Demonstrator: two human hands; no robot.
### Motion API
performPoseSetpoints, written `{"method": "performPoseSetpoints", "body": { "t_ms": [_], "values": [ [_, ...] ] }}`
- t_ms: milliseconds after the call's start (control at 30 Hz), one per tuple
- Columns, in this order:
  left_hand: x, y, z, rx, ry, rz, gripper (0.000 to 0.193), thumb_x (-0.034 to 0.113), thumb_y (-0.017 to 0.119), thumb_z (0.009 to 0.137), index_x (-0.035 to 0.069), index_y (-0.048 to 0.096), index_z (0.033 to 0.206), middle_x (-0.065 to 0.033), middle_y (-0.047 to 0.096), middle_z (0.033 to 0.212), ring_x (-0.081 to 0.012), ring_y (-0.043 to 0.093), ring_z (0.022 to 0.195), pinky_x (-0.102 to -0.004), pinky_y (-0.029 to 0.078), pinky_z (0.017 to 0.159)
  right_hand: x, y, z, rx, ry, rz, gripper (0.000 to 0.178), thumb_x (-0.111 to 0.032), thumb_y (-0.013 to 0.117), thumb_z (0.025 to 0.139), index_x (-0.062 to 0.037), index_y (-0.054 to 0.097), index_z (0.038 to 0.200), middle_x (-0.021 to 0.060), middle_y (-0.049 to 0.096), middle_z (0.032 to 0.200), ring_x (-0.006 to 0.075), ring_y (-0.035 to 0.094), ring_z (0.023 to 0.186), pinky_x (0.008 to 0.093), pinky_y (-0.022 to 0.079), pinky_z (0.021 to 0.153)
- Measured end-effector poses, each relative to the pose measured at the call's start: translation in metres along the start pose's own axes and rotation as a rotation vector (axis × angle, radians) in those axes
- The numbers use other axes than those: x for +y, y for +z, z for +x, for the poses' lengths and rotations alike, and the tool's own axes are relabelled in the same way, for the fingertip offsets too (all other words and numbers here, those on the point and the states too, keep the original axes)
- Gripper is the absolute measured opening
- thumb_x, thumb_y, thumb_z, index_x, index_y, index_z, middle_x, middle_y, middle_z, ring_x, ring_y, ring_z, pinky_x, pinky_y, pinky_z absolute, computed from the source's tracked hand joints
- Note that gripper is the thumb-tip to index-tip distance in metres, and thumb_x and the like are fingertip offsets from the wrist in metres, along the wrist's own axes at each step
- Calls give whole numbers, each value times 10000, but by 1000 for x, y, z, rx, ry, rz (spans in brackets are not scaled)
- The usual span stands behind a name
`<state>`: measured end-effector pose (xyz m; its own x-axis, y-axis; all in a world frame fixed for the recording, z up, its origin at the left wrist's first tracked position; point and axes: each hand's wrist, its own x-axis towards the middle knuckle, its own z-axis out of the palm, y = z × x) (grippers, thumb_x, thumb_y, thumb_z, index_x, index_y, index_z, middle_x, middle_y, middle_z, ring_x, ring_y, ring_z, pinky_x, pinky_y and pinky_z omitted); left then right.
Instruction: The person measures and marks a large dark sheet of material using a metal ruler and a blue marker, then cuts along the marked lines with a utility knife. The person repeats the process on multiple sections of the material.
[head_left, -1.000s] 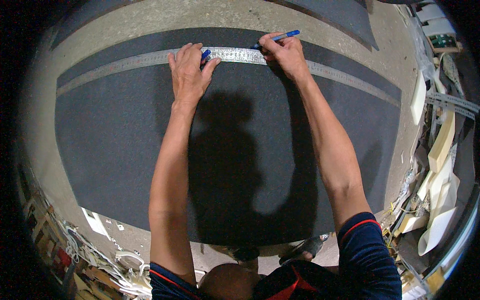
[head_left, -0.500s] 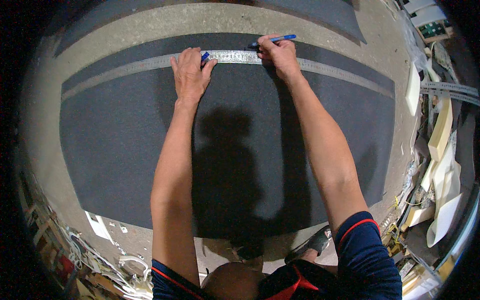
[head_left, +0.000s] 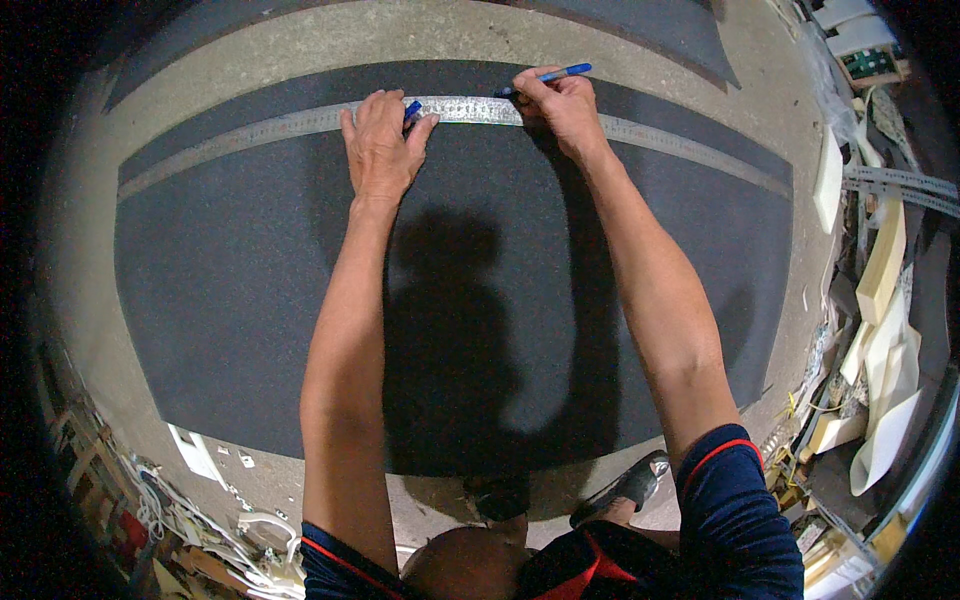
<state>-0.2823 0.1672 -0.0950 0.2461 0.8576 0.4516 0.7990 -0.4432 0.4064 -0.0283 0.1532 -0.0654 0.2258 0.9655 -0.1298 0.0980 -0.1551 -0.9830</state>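
Note:
A long metal ruler lies across the far part of a large dark grey sheet. My left hand presses on the ruler left of its middle, thumb apart from the fingers. A small blue piece that looks like a pen cap sticks out beside its index finger, seemingly held there. To the right, my right hand is closed around a blue pen. The pen slants, its tip low over the sheet just beyond the ruler's far edge; whether it touches is hard to see.
Another dark sheet lies beyond a strip of concrete floor. Pale foam offcuts and other scraps pile up on the right, near perforated metal strips. More scraps lie at the lower left. My shoe stands by the near edge.
The pen tip has shifted slightly along the ruler's far edge at most. Both hands keep nearly the same places, and the whole view has moved a little.

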Motion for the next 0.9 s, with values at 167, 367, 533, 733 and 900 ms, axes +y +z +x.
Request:
{"method": "performPoseSetpoints", "body": {
  "t_ms": [167, 367, 533, 733, 900],
  "values": [
    [3, -1, 1, -23, -21, 6, 504, 389, 773, 848, 53, 643, 1199, -136, 642, 1272, -317, 537, 1286, -651, 308, 1115, 0, -2, 1, -21, 25, -55, 164, -193, 752, 897, -41, 712, 943, 15, 666, 788, 112, 609, 676, 269, 499, 610],
    [2, -3, 1, -35, -16, 16, 507, 391, 774, 848, 53, 646, 1202, -141, 644, 1273, -321, 537, 1291, -649, 309, 1114, -5, 2, 0, -2, 7, -24, 174, -198, 731, 879, -24, 730, 880, 14, 679, 726, 105, 608, 635, 277, 483, 581],
    [2, -2, 0, -19, -18, 23, 509, 385, 778, 845, 53, 643, 1207, -135, 634, 1288, -318, 532, 1297, -651, 303, 1120, -3, 0, 1, -33, 20, -4, 168, -197, 739, 878, -30, 732, 896, 16, 689, 768, 104, 613, 657, 280, 491, 595],
    [3, -3, 1, -25, -21, 14, 508, 383, 776, 847, 54, 641, 1210, -138, 627, 1299, -314, 529, 1300, -651, 301, 1123, -6, -2, 0, -59, 55, -9, 170, -198, 743, 905, -48, 722, 983, 18, 678, 813, 113, 623, 712, 266, 512, 637],
    [2, -2, 1, -16, -21, 22, 494, 382, 772, 851, 54, 647, 1199, -140, 635, 1287, -312, 537, 1290, -640, 305, 1126, -4, -2, 1, -59, 71, 44, 173, -198, 743, 901, -49, 725, 987, 20, 686, 824, 116, 633, 729, 267, 528, 664]
  ]
}}
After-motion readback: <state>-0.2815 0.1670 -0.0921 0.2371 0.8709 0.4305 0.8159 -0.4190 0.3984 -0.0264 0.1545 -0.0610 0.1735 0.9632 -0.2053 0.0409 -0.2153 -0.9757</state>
